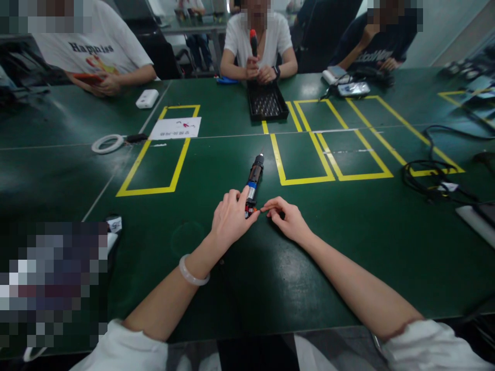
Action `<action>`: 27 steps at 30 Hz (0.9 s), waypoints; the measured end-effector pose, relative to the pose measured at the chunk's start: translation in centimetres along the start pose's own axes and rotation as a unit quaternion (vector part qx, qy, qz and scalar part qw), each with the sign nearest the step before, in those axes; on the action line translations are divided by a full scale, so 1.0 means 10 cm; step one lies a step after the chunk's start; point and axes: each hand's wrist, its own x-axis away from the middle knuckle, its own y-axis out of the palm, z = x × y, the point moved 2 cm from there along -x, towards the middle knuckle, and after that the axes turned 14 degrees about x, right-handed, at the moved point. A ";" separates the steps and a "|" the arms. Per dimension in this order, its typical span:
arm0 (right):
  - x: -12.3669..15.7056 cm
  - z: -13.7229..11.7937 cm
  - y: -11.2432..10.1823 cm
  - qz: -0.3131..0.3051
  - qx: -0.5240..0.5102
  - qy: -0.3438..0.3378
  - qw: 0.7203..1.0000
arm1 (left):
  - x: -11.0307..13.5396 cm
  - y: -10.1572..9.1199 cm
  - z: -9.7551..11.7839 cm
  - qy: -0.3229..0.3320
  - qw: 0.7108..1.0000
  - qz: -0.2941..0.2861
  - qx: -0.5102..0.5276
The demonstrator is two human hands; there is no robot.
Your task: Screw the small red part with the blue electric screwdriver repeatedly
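Note:
An electric screwdriver (254, 178), black with a blue band and a red end, lies on the green table (240, 268) with its tip pointing away from me. My left hand (231, 219) rests over its near end, fingers curled around it. My right hand (286, 218) lies just to the right, thumb and forefinger pinched together at the tool's red end; whether they hold anything is too small to see. A pale bangle (191, 271) is on my left wrist.
Yellow tape rectangles (154, 170) mark the table. A black tray (266, 105) sits in front of a person across from me holding a red-tipped tool (253, 44). Cables (429, 175) coil at the right. A white cable ring (106, 143) and a paper sheet (176, 128) lie at the left.

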 end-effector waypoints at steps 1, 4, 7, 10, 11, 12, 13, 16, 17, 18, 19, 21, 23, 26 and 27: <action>0.00 0.01 0.00 -0.002 -0.002 0.000 1.000 | 0.02 -0.03 -0.06 0.001 1.000 -0.002 -0.012; -0.01 0.03 0.01 -0.004 -0.005 0.002 1.000 | 0.07 -0.13 -0.30 -0.015 0.999 -0.008 -0.052; -0.01 0.04 0.00 -0.007 0.003 0.000 1.000 | 0.11 -0.27 -0.62 -0.051 0.995 -0.010 -0.086; -0.01 0.01 -0.02 -0.010 0.018 -0.003 1.000 | 0.15 -0.43 -1.00 -0.101 0.990 -0.003 -0.096; -0.02 0.00 -0.02 -0.011 0.023 -0.004 1.000 | 0.17 -0.48 -1.12 -0.121 0.988 0.001 -0.094; -0.02 -0.01 -0.03 -0.014 0.026 -0.004 1.000 | 0.18 -0.53 -1.25 -0.142 0.986 0.005 -0.090; -0.02 -0.02 -0.03 -0.018 0.029 -0.004 0.999 | 0.19 -0.58 -1.37 -0.160 0.983 0.007 -0.086; -0.02 -0.04 -0.04 -0.025 0.037 -0.005 0.999 | 0.20 -0.71 -1.72 -0.202 0.976 0.011 -0.085; -0.02 -0.05 -0.04 -0.027 0.039 -0.005 0.999 | 0.19 -0.75 -1.82 -0.214 0.973 0.010 -0.087; -0.02 -0.05 -0.04 -0.029 0.040 -0.005 0.999 | 0.19 -0.78 -1.92 -0.229 0.969 0.007 -0.089; -0.02 -0.05 -0.04 -0.030 0.041 -0.005 0.999 | 0.19 -0.81 -2.00 -0.247 0.965 0.005 -0.091; -0.02 -0.05 -0.03 -0.033 0.044 -0.003 0.998 | 0.19 -0.85 -2.12 -0.283 0.955 0.003 -0.093; -0.03 -0.05 -0.03 -0.035 0.045 0.000 0.998 | 0.20 -0.87 -2.18 -0.311 0.946 0.012 -0.096; -0.03 -0.06 -0.04 -0.038 0.042 0.003 0.998 | 0.22 -0.86 -2.16 -0.326 0.939 0.044 -0.096; -0.03 -0.06 -0.04 -0.038 0.040 0.004 0.998 | 0.23 -0.85 -2.14 -0.323 0.939 0.059 -0.097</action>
